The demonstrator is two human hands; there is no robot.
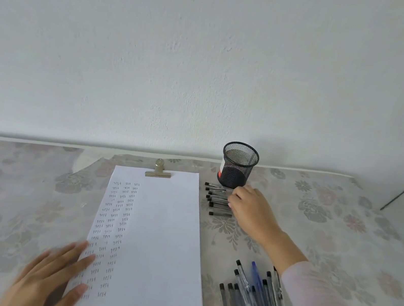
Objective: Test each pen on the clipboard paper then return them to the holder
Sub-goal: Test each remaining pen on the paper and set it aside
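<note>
Paper [167, 240]: three columns of small handwritten marks, too small to be read. Holder [237, 169]: red-and-white label [220, 168], no wording legible.

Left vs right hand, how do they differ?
Left hand lies flat, fingers straight, on the paper at lower left; right hand reaches the short black-tipped pieces by the holder, fingers bent over them. Left hand is blurred; right hand is sharp. Whether the right grips anything is hidden. Both are bare.

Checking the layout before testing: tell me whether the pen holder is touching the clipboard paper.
Apart. The head view shows a strip of flowered tablecloth between the pen holder and the top right corner of the clipboard paper.
</note>
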